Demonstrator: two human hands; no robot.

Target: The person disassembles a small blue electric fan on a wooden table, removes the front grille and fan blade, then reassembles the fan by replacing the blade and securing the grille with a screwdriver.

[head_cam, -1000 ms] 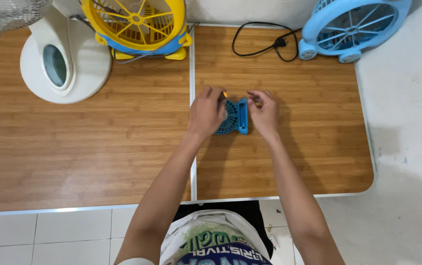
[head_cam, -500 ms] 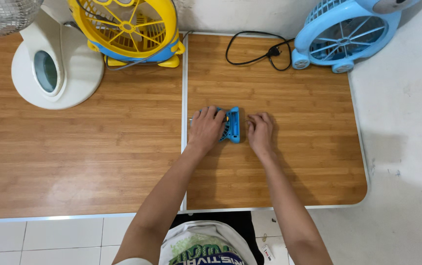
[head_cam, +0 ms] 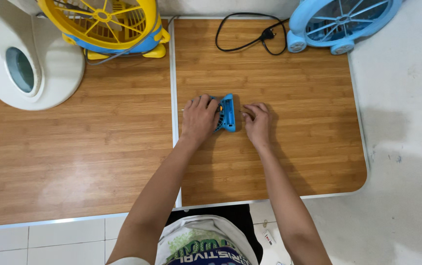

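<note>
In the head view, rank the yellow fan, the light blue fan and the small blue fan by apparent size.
1. yellow fan, though cropped by the frame
2. light blue fan, also cropped, so these two are unsure
3. small blue fan, clearly smallest

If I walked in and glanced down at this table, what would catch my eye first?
Probably the small blue fan at the middle of the wooden table, gripped by the left hand while the right hand rests just beside it. Next come the bigger fans along the far edge: a yellow fan, a light blue fan at the corner, and a white fan base on the left.
</note>
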